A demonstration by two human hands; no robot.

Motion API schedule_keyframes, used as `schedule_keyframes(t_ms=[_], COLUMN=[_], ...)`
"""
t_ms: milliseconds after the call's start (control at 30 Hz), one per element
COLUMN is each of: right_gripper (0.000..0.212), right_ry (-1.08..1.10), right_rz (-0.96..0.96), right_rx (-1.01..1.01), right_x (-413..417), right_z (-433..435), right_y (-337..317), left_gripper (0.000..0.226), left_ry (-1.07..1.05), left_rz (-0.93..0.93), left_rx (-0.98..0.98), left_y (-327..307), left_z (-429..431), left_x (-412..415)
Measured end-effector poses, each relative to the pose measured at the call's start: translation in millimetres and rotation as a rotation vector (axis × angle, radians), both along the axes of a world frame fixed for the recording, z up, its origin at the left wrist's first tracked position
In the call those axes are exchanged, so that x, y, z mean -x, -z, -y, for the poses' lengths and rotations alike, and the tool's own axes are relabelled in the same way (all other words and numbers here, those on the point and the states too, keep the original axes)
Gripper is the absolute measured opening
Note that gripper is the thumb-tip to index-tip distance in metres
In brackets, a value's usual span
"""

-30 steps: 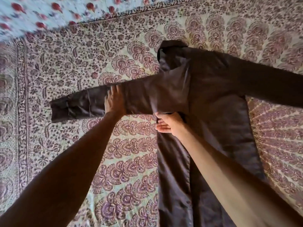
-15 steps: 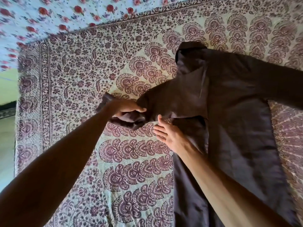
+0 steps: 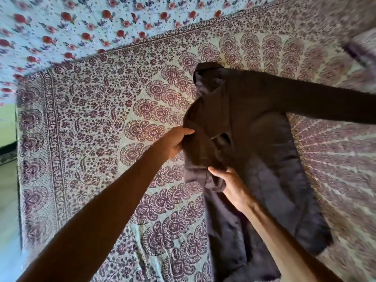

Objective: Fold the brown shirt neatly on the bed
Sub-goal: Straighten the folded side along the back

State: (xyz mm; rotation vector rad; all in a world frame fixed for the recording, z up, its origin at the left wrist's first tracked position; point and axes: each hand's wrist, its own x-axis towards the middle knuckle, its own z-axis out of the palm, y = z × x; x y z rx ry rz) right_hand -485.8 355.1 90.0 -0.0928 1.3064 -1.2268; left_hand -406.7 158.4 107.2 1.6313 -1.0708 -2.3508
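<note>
The brown shirt (image 3: 270, 151) lies on the bed, collar pointing away from me, its right sleeve stretched out to the right edge of the view. Its left sleeve is doubled back over the body in a bunched fold. My left hand (image 3: 175, 142) grips that folded sleeve at the shirt's left edge, thumb on top. My right hand (image 3: 230, 184) rests just below it on the shirt's left side, fingers spread over the cloth and its thumb along the fold's lower edge.
The bed is covered by a purple and cream paisley bedspread (image 3: 101, 139). A white sheet with red flowers (image 3: 81, 25) lies beyond it. The bed's left edge (image 3: 18, 180) and a strip of floor show at far left.
My left hand has carried the left sleeve rightwards from its outstretched position and folded it over the shirt's body. My right hand stayed at the shirt's left side, shifting slightly lower.
</note>
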Motion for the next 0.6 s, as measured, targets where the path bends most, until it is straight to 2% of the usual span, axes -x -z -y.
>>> schedule_keyframes(t_ms=[100,200,333,367,500,600], right_gripper=[0.046,0.048,0.024,0.019,0.023,0.027], right_ry=[0.023,-0.009,-0.065,-0.052,-0.046,-0.09], right_rz=[-0.043,-0.228,-0.391,-0.429,-0.616,-0.634], right_rx=[-0.051,-0.045,-0.06,-0.066,-0.048,0.011], right_x=[11,14,19,20,33,47], right_z=[-39,-73,-102,-104,-100,-99], right_y=[-23,-42,-55,-58,-78,-92], left_gripper=[0.031,0.026,0.025,0.026,0.036,0.036], left_ry=[-0.057,-0.125,-0.131,-0.119,-0.131,-0.212], left_rz=[-0.063,-0.122,-0.201,-0.221,-0.329,-0.395], left_rx=[-0.087,-0.185,-0.298,-0.306,-0.269,-0.229], left_y=[-7,-6,1,0,-18,-34], left_z=[-40,-85,-125,-129,-130,-124], left_x=[-3,-11,-13,-9,15,32])
